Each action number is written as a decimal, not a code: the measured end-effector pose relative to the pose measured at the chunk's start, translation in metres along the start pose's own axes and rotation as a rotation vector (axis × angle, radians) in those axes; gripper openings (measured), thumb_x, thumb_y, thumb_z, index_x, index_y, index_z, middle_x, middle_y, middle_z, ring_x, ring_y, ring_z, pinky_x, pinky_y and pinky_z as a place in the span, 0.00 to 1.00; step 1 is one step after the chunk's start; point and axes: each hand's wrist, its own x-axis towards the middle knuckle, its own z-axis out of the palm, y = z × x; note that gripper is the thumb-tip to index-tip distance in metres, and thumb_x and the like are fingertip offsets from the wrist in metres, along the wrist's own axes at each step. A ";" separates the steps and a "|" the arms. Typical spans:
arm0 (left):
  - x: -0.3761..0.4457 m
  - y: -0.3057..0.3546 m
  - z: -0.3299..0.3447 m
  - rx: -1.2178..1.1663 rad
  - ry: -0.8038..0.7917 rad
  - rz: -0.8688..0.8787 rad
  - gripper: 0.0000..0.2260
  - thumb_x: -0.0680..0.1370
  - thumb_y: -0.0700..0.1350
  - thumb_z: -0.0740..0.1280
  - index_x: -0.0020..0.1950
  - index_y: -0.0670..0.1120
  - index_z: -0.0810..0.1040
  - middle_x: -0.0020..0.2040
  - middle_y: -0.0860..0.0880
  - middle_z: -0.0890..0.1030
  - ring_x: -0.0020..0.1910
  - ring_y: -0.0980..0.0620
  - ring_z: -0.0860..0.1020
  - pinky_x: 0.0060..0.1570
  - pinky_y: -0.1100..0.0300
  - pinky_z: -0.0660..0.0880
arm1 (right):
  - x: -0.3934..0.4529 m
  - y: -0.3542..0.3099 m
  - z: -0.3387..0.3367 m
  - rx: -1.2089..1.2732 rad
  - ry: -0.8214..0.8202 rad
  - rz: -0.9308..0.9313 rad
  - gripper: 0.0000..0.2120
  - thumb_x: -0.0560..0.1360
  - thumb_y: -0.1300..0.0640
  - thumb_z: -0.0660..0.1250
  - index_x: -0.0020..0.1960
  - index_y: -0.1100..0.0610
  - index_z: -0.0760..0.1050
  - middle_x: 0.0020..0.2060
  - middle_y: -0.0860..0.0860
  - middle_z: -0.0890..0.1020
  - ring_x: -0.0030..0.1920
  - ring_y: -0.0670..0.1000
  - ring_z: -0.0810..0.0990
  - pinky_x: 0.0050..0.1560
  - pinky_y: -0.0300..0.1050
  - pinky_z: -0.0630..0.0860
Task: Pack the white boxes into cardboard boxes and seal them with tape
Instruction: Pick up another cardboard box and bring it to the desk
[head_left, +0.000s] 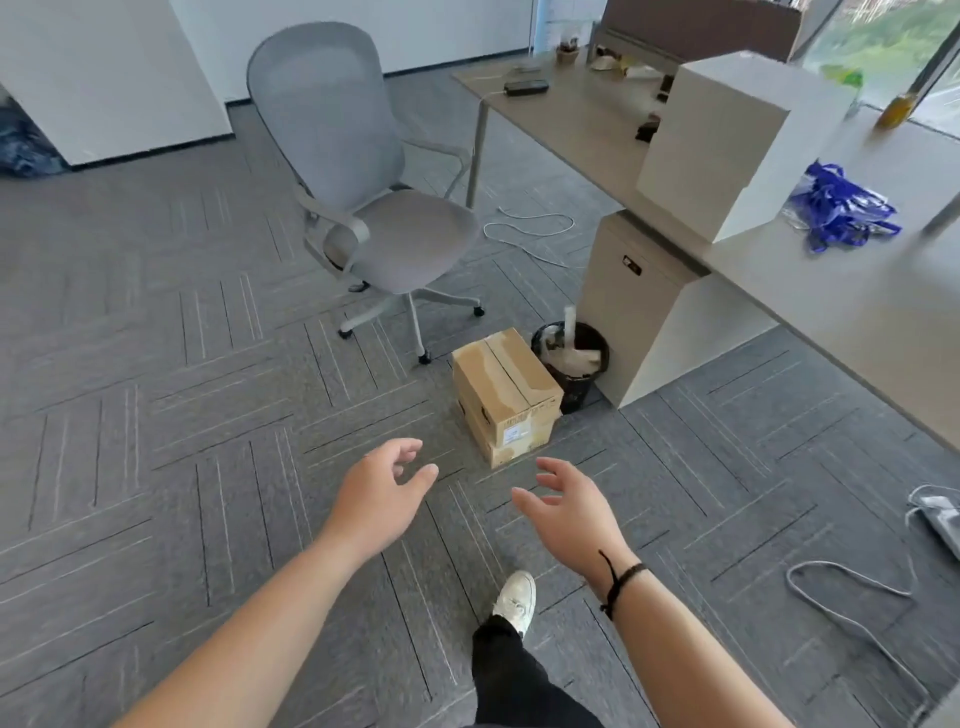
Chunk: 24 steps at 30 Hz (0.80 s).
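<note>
Two taped cardboard boxes (506, 387) sit stacked on the carpet, their flaps closed, just ahead of me. A large white box (727, 140) stands on the desk (857, 301) at the right. My left hand (382, 493) and my right hand (571, 506) reach forward side by side, a short way in front of the cardboard stack. Both have loosely spread, relaxed fingers and hold nothing. A dark cord bracelet circles my right wrist.
A grey office chair (363, 197) stands behind the stack. A black waste bin (571, 364) and a beige cabinet (634, 306) are beside it. Blue bags (841, 208) lie on the desk. Cables (857, 597) trail on the floor at right. My white shoe (517, 597) steps forward.
</note>
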 end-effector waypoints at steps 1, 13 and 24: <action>0.027 0.011 -0.001 0.013 -0.002 0.001 0.17 0.81 0.52 0.68 0.69 0.52 0.75 0.63 0.55 0.77 0.60 0.55 0.75 0.56 0.60 0.68 | 0.027 -0.008 -0.006 0.004 -0.001 0.000 0.30 0.78 0.45 0.69 0.77 0.49 0.65 0.69 0.46 0.76 0.62 0.47 0.78 0.63 0.52 0.78; 0.278 0.114 0.002 0.042 -0.091 0.005 0.17 0.81 0.53 0.66 0.70 0.52 0.74 0.63 0.57 0.77 0.60 0.57 0.75 0.56 0.61 0.69 | 0.253 -0.076 -0.074 0.026 -0.014 0.109 0.31 0.77 0.42 0.69 0.77 0.48 0.65 0.71 0.47 0.75 0.66 0.50 0.77 0.64 0.54 0.78; 0.528 0.134 0.032 0.237 -0.406 0.097 0.17 0.81 0.52 0.66 0.69 0.50 0.76 0.62 0.55 0.78 0.59 0.55 0.77 0.57 0.60 0.71 | 0.432 -0.084 -0.055 0.190 0.149 0.413 0.31 0.78 0.45 0.69 0.77 0.51 0.65 0.70 0.50 0.76 0.65 0.51 0.78 0.64 0.53 0.78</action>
